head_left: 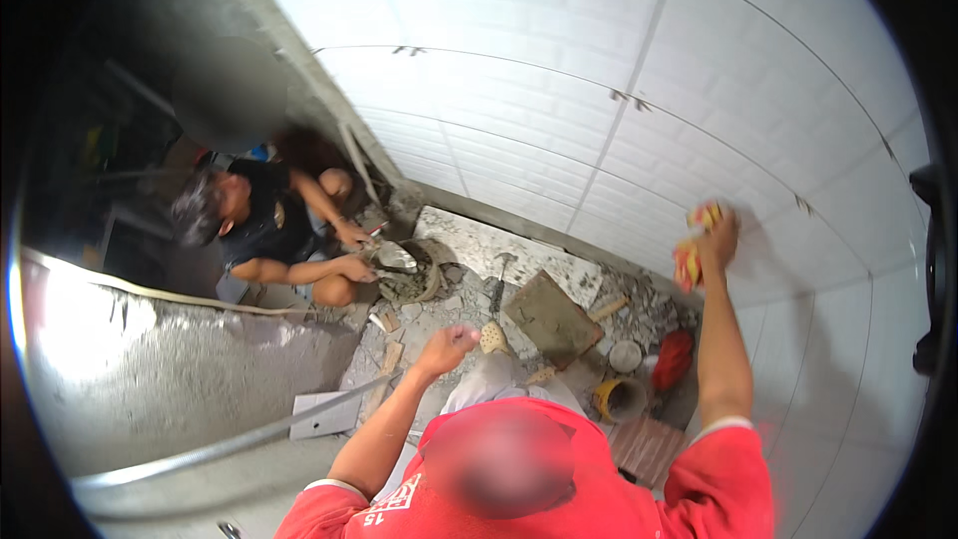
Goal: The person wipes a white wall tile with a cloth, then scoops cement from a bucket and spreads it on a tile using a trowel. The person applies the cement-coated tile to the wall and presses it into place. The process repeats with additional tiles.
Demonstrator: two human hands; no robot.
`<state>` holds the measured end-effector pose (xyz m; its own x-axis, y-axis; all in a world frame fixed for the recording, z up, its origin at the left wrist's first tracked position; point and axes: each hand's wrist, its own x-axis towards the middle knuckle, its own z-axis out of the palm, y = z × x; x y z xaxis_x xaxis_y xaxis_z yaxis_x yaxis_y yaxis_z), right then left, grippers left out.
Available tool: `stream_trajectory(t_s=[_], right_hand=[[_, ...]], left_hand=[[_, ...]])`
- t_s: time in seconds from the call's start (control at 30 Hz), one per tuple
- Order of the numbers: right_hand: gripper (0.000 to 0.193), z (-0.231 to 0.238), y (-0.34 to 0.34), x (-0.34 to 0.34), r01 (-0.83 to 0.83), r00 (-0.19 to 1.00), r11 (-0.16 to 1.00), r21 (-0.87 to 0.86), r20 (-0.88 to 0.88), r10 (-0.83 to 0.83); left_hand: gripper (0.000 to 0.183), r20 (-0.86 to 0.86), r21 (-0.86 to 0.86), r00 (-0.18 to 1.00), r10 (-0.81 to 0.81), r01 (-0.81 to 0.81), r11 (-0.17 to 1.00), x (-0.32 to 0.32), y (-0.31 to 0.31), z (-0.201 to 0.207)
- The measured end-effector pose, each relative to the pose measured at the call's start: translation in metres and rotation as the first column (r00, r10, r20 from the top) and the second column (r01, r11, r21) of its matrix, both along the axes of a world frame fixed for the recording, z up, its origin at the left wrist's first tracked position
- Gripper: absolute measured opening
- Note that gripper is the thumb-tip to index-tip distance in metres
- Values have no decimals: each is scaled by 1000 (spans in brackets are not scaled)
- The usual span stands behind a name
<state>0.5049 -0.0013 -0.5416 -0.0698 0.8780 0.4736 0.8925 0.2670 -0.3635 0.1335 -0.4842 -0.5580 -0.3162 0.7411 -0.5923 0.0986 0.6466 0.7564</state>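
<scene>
My right hand (pixel 718 240) is closed on a yellow-and-red cloth (pixel 689 265), pressing it against the white tiled wall (pixel 559 130) on the right. Part of the cloth bunches out above the fingers and part hangs below them. My left hand (pixel 447 349) hovers over the rubble-strewn floor near my feet, its fingers curled in with nothing visible in them. Small dark clips or spacers (pixel 629 100) stick out of the joints between the wall tiles.
On the left a co-worker (pixel 274 210) squats, holding a trowel over a mortar bucket (pixel 424 284). A hammer (pixel 499 279), a grey-smeared square slab (pixel 554 319), a yellow bucket (pixel 619 399) and a red bag (pixel 672 359) lie about. A metal bar (pixel 230 447) crosses the lower left.
</scene>
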Motion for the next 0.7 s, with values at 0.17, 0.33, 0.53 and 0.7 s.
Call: stream_trajectory(t_s=[0.17,0.33,0.53,0.7], right_hand=[[55,-112,-101,71,-33,998,890,-455,-58,7],[57,-179,-227,108,17,984,735,-678,-117,-131],[56,-194,-309,132,85,984,579,-811,-24,-178],[40,-191,-330,128,42,972,624,-780,-113,-208]], left_hand=[[45,-168,-201,984,-60,25,979,21,-99,-68],[63,68,-468,998,4,28,883,53,-142,-93],[65,41,-380,994,-100,108,919,39,-125,-67],[58,94,-232,995,35,-12,973,10,-91,-40]])
